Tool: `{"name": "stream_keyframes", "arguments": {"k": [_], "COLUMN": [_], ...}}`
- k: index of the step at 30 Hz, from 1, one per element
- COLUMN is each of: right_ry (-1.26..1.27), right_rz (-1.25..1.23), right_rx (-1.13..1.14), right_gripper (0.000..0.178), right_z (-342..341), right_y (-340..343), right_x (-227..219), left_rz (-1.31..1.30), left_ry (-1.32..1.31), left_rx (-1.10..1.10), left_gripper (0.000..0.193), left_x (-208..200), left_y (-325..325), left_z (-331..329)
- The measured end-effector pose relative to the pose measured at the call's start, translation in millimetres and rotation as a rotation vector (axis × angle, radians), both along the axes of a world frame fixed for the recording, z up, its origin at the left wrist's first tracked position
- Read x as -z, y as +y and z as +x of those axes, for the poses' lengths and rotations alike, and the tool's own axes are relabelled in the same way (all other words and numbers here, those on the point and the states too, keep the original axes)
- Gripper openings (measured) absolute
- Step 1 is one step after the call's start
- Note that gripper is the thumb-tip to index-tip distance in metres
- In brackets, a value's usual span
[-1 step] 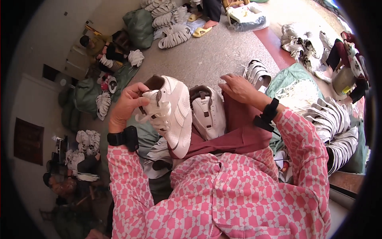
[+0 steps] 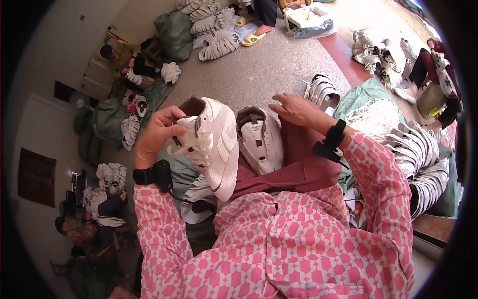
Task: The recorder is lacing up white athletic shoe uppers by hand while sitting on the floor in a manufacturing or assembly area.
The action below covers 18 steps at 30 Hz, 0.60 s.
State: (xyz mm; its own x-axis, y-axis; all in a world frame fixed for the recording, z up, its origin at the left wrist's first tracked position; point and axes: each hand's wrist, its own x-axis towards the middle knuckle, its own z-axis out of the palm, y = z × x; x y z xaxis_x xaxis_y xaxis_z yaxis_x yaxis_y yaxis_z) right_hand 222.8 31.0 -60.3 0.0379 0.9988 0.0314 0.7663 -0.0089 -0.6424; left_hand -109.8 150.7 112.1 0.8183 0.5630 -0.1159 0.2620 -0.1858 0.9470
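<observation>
My left hand [image 2: 160,130] pinches the tongue and collar of a white sneaker upper [image 2: 219,152], which hangs toe down over my lap. White laces [image 2: 196,143] run through its eyelets, with a loose loop beside my left hand. A second white sneaker upper [image 2: 261,142], dark inside, rests between my thighs just right of the first; no laces show in it. My right hand [image 2: 298,112] hovers over my right knee with fingers apart, holding nothing.
At right, a green sack [image 2: 366,92] carries a heap of white laces [image 2: 373,117], beside stacked white uppers [image 2: 413,149]. A small stack of uppers [image 2: 322,92] stands past my right hand. Other people sit working at far left and right. Filled green bags [image 2: 174,35] stand behind.
My right hand has shifted slightly left, toward the shoes. My left hand keeps its hold on the sneaker upper, which has barely moved.
</observation>
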Motion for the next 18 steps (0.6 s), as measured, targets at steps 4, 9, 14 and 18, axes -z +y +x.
{"name": "stream_keyframes", "arguments": {"k": [4,9,14,18], "right_ry": [0.151,0.191,0.667,0.616], "right_rz": [-0.180,-0.012,0.344,0.640], "right_rx": [-0.185,-0.177,-0.203,-0.078], "right_gripper": [0.055,0.042,0.035,0.035], "right_z": [-9,-19,-7,53], "right_y": [51,42,4,-46], "right_x": [16,15,-23,-40], "left_rz": [-0.019,-0.003,-0.024,0.014], "left_ry": [0.060,0.092,0.061,0.012], "left_rx": [-0.001,-0.072,-0.145,-0.157], "left_gripper": [0.025,0.027,0.028,0.028], "left_x": [-10,-10,0,-4], "left_y": [-11,-18,-10,-11], "left_z": [-16,-40,-60,-57]}}
